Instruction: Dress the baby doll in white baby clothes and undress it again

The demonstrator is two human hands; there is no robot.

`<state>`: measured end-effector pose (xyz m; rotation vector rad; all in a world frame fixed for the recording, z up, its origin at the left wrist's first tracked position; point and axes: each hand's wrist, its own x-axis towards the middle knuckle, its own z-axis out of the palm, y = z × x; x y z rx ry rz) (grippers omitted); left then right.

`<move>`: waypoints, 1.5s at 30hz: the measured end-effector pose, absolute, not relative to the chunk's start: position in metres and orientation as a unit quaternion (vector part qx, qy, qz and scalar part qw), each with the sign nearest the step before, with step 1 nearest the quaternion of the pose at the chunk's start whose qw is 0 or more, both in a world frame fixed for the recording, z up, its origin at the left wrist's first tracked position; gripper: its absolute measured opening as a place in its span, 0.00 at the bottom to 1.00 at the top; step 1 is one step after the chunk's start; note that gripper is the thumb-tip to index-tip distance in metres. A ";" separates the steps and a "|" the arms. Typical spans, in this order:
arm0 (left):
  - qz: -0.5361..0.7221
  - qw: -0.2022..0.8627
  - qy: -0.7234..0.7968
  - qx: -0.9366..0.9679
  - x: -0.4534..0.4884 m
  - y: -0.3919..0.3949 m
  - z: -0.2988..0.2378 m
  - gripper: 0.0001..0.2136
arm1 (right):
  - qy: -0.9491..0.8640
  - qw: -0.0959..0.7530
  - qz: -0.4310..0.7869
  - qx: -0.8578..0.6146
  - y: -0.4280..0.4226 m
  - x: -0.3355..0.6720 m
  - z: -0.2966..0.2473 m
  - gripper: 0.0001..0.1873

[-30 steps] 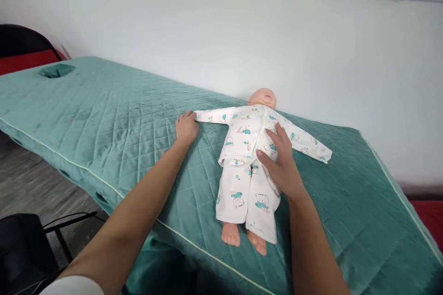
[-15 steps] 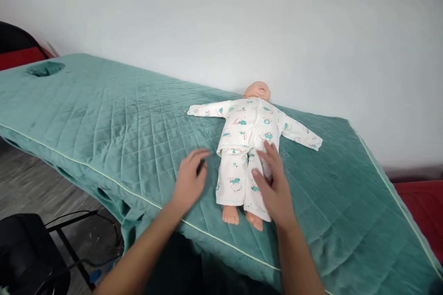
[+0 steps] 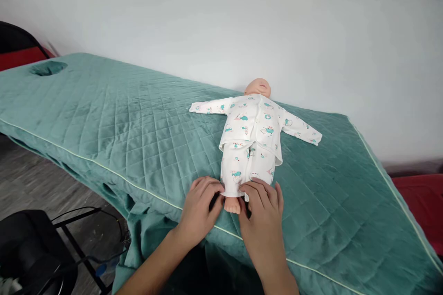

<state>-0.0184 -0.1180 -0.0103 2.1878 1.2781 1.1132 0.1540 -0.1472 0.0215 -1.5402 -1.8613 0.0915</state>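
A baby doll (image 3: 260, 86) lies on its back with arms spread, dressed in a white printed top (image 3: 254, 122) and matching pants (image 3: 233, 166). At the cuff of the pants leg on the left, my left hand (image 3: 202, 207) pinches the outer edge of the hem. My right hand (image 3: 263, 214) has its fingers closed at the inner edge of that same cuff and covers the doll's other foot. Between my hands one bare foot (image 3: 232, 205) sticks out of the cuff.
The doll rests on a massage table with a green quilted cover (image 3: 155, 124), which has a face hole (image 3: 48, 68) at its far left. Behind stands a white wall (image 3: 207, 27). A black chair (image 3: 31, 249) is at lower left, something red (image 3: 420, 207) at right.
Both hands have come down from beside the doll's pants to the cuff of one leg, and their fingers have closed on it. The pants leg on the right is now partly covered.
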 end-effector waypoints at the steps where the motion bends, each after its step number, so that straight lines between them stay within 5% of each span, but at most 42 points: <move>1: 0.404 0.187 0.455 0.772 -0.018 -0.119 -0.010 0.06 | -0.723 0.350 0.032 -0.595 -0.145 0.153 0.024 0.09; 14: 0.482 0.229 0.424 0.731 -0.029 -0.134 -0.005 0.08 | -0.751 0.345 0.091 -0.556 -0.161 0.159 0.047 0.08; 22: 0.385 0.135 0.375 0.833 0.003 -0.142 0.023 0.16 | -0.601 0.515 0.283 -0.542 -0.185 0.208 0.023 0.16; 31: 0.289 0.003 0.439 0.851 0.033 -0.128 0.026 0.07 | -0.635 0.388 0.131 -0.655 -0.168 0.202 0.000 0.07; 35: 0.309 0.002 0.430 0.848 0.032 -0.125 0.025 0.06 | -0.635 0.394 0.149 -0.648 -0.165 0.201 0.005 0.01; 40: 0.380 0.023 0.417 0.825 0.028 -0.131 0.032 0.06 | -0.583 0.442 0.250 -0.634 -0.176 0.200 0.020 0.05; 45: 0.376 0.019 0.398 0.836 0.021 -0.142 0.027 0.07 | -0.610 0.405 0.233 -0.640 -0.190 0.202 0.015 0.06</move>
